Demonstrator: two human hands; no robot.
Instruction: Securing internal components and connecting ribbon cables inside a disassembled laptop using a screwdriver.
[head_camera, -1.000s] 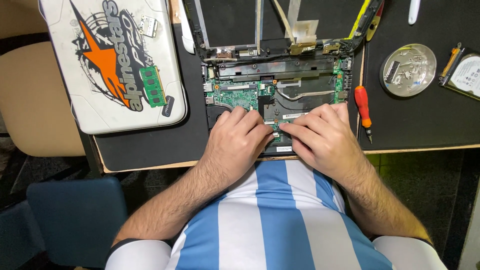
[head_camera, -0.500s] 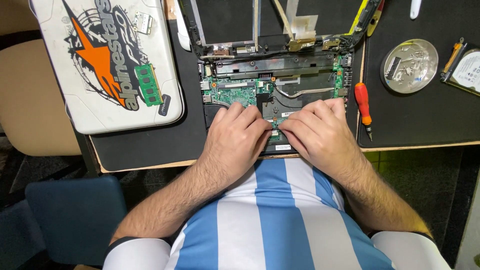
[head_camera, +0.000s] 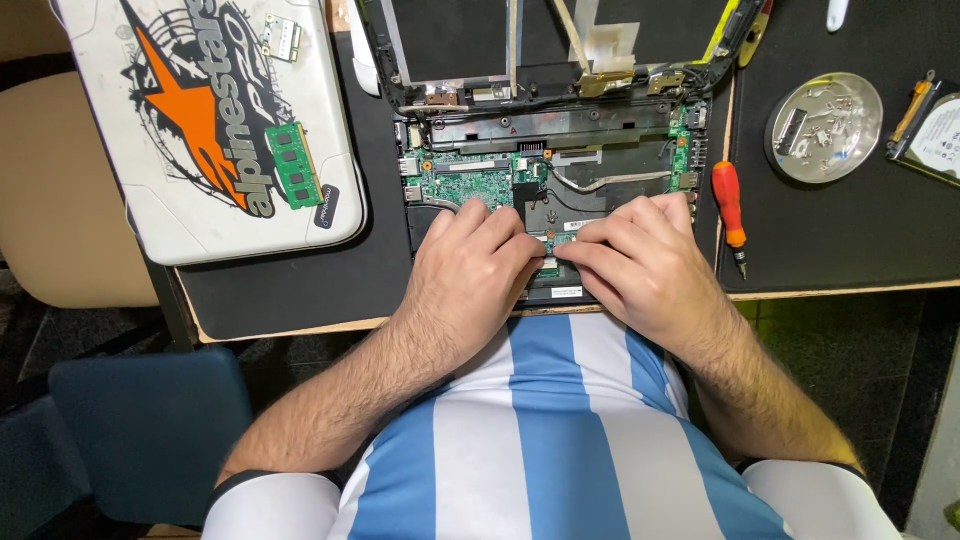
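Note:
An opened laptop base (head_camera: 560, 160) lies on the black mat with its green circuit board (head_camera: 462, 180) and copper heat pipe exposed. My left hand (head_camera: 470, 270) and my right hand (head_camera: 640, 265) rest side by side on the near part of the board. Their fingertips meet at a small part near the front edge, which the fingers mostly hide. Whether either hand grips it cannot be made out. The bare screen frame (head_camera: 540, 50) stands just behind the board.
A white laptop lid (head_camera: 200, 120) with an orange star sticker lies at the left, a green memory stick (head_camera: 294, 165) on it. A red-handled screwdriver (head_camera: 730, 210) lies right of the laptop. A round metal dish (head_camera: 825, 125) of screws and a hard drive (head_camera: 935, 135) sit at far right.
The hands have stayed on the same spot of the board. The view has shifted slightly; nothing else has moved.

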